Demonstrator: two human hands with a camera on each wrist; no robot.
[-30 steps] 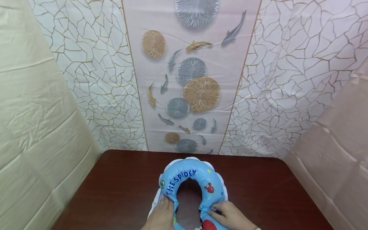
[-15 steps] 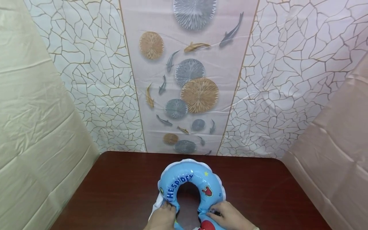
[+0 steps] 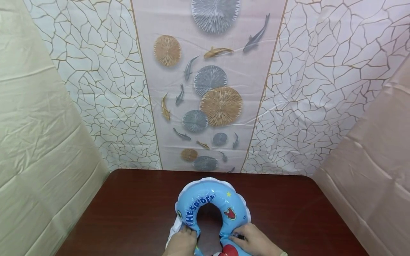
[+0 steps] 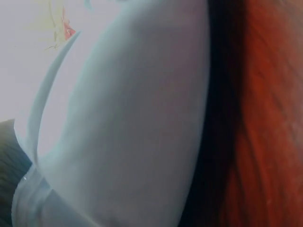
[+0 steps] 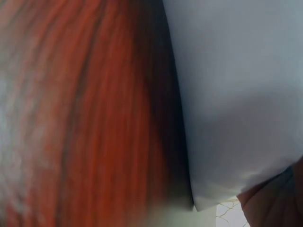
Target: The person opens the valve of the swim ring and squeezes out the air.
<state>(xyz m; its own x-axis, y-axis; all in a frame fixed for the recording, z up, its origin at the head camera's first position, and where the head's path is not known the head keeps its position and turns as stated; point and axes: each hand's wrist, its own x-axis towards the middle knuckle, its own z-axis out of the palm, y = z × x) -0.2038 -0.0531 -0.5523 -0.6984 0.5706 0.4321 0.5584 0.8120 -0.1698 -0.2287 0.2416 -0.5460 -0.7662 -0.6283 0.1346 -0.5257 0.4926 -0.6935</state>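
A blue inflatable swim ring point(image 3: 221, 190) with a white scalloped edge lies on the table, its near end cut off by the frame. It bears the letters "THE SPIDEY", a star and red prints. My left hand point(image 3: 181, 243) grips the ring's left side, fingers bent down into the vinyl near the inner edge. On the opposite side my right hand point(image 3: 256, 241) pinches the ring between thumb and fingers, with a small dark gap and a clear shiny bit showing there. Both wrist views are filled by the ring's pale outer side point(image 4: 137, 113), close against the camera.
The dark red-brown wooden table point(image 3: 134, 206) has rounded far corners. Behind it hangs a patterned cloth point(image 3: 208, 106) with fish and round prints. Plain cream cloths point(image 3: 41, 142) close off the left and right sides.
My left hand's fingers, earlier laid out flatter on the ring, are bent down into it now. The ring sits slightly lower and further left in the view. The right hand keeps its pinch.
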